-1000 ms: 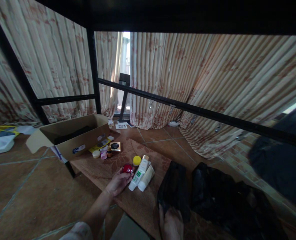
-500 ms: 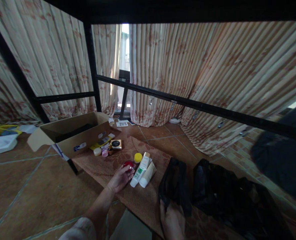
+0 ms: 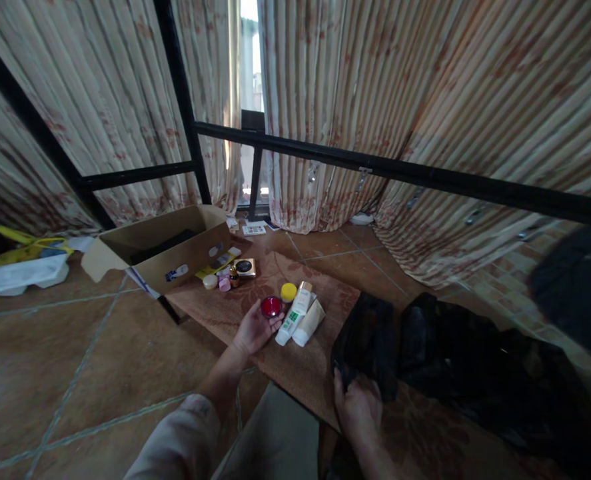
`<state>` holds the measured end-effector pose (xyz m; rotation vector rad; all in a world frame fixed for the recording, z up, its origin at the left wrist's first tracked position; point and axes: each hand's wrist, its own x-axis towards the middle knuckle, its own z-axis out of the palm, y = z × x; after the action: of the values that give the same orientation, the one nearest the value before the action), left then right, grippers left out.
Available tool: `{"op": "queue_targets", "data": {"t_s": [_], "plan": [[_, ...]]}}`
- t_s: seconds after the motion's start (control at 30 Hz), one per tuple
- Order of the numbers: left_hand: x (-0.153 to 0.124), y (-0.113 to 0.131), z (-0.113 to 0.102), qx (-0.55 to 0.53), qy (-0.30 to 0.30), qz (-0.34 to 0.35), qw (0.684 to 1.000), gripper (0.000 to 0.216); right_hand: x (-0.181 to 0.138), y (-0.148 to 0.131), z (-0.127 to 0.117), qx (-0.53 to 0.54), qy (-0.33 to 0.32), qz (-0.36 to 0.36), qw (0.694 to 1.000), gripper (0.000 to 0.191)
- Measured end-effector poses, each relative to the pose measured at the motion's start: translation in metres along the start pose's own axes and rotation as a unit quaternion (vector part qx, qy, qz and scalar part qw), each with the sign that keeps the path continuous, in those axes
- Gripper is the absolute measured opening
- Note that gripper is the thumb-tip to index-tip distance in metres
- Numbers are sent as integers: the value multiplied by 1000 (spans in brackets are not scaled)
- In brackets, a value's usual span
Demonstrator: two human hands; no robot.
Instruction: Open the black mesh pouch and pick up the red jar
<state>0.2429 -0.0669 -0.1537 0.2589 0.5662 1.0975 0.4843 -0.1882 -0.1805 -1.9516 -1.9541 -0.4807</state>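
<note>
My left hand (image 3: 258,328), palm up, holds a glossy red round compact (image 3: 271,307) at its fingers, just over the cloth-covered bench. Right beside the compact are a yellow-lidded jar (image 3: 288,291), a white tube with a green label (image 3: 295,315) and a cream tube (image 3: 309,323). My right hand (image 3: 359,403) grips the near edge of a black pouch (image 3: 370,327); part of its fingers is hidden by the dark fabric.
Left on the bench stands an open cardboard box (image 3: 195,260). Near it lie a gold-edged square case (image 3: 245,267), a small brown bottle (image 3: 234,276) and small jars. A large black bag (image 3: 475,360) lies at right. A dark metal bar (image 3: 375,163) crosses behind.
The view has tilted down, so the scene sits higher. The compact has turned in my left hand and shows its red face more fully. My right hand stays on the pouch.
</note>
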Motion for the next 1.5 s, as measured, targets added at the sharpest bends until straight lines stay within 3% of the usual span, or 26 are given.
{"op": "queue_targets", "data": {"t_s": [0.7, 0.83, 0.97, 1.1, 1.37, 1.5], "plan": [[5, -3, -4, 28, 15, 7, 999, 39, 0, 0, 0, 8, -20, 20, 1000, 45], [3, -6, -2, 52, 31, 83, 995, 35, 0, -1, -1, 14, -23, 21, 999, 42], [1, -10, 4, 82, 62, 177, 979, 48, 1, -1, -3, 19, -30, 25, 999, 41], [2, -15, 9, 90, 91, 217, 968, 55, 1, -1, -4, 19, -31, 22, 999, 43], [3, -12, 8, 81, 80, 184, 976, 56, 1, -1, -4, 12, -23, 31, 999, 45], [1, -7, 2, 47, 51, 139, 988, 40, 1, 0, -3, 24, -23, 24, 999, 44]]}}
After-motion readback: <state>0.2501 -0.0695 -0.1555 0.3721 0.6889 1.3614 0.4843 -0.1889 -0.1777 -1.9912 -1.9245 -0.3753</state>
